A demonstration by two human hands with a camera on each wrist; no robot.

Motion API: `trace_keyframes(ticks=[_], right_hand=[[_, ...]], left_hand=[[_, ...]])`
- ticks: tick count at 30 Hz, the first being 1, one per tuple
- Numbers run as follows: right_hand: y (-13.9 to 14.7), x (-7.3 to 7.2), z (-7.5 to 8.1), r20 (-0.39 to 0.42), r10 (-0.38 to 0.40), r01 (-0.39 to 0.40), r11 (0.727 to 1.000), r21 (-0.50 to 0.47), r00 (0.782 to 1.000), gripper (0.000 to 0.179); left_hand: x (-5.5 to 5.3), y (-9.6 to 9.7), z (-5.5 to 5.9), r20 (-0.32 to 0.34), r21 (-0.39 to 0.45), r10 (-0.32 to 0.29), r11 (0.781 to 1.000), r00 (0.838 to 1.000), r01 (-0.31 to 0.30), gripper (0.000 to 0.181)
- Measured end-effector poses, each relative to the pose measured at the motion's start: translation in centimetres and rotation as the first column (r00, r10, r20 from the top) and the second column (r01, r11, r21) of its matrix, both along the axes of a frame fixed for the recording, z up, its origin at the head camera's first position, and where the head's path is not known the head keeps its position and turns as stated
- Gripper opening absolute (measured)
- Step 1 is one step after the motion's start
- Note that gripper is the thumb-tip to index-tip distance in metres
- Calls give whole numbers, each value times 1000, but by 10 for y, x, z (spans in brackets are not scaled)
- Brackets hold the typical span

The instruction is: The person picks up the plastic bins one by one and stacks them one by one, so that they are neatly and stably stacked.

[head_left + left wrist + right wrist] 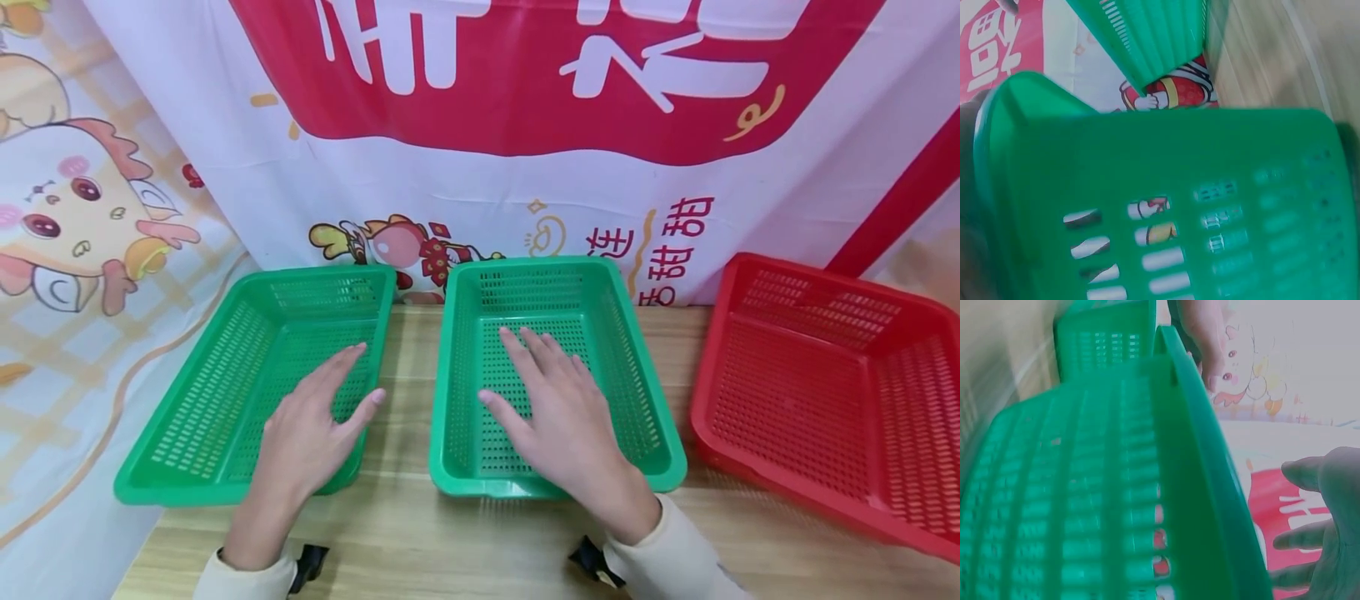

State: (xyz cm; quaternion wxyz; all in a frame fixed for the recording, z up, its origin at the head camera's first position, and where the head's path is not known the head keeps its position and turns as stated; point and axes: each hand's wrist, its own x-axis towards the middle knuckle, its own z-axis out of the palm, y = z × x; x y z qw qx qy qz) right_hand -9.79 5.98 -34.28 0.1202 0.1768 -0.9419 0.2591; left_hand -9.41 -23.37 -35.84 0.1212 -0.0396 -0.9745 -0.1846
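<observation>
Two green plastic baskets with slotted walls stand side by side on the table. My left hand (303, 433) hovers over the right side of the left green basket (258, 325), fingers extended and thumb spread, holding nothing. Over the middle green basket (465, 275) is my right hand (558, 408), palm down with its fingers spread and nothing in its grasp. In the right wrist view the fingers (1304, 537) show apart from the basket rim (1210, 469). The left wrist view is mostly filled by a green basket wall (1147, 150).
A red basket (795, 367) stands at the right, turned at an angle. The wooden table (405, 467) shows between and in front of the baskets. Behind them hangs a printed white and red cloth (510, 183); a cartoon-patterned cloth (75, 333) covers the left side.
</observation>
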Motion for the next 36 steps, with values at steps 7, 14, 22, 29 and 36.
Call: trace_keyframes(ticks=[7,14,22,29,36], right_hand=[[-26,3,-2,1,42,-42,999,-21,999,74],[-50,4,-5,0,93,-92,993,-75,996,73],[-80,1,-6,43,158,-146,968,-204,987,68],[-107,2,-1,158,200,-137,931,-338,967,66],[-126,3,-1,241,283,-149,877,-457,928,64]], left_hand=[[5,-16,3,44,13,34,999,998,-35,67],[5,-37,0,66,30,8,1000,998,-10,67],[3,-77,1,87,35,4,999,996,-7,67],[1,-115,2,105,39,21,999,994,-25,66],[-1,-155,-2,101,22,32,999,994,-34,65]])
